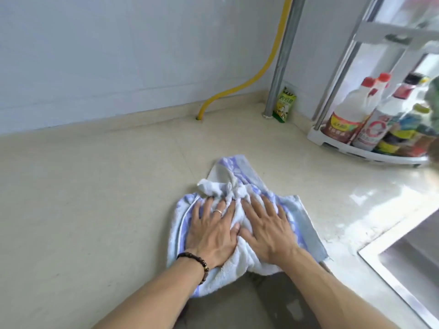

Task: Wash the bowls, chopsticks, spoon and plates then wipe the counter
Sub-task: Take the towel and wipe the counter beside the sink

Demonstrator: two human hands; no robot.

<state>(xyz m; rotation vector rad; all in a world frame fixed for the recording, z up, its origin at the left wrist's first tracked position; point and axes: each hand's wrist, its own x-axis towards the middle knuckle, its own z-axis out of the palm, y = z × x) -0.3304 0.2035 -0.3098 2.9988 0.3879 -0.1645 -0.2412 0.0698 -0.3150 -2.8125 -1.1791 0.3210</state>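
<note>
- Head view, containers: I log a white corner rack [370, 151] at right on the counter [95, 186], holding several upright sauce bottles [349, 115], red-capped and dark-capped; contents unreadable.
- A steel sink [403, 269] at lower right; I cannot see what is in it.
- Towel [237, 186], blue and white, bunched on the counter's middle, long axis running from me toward the back wall.
- My left hand [213, 229] and right hand [268, 226] press flat on the towel, fingers spread, grasping nothing.
</note>
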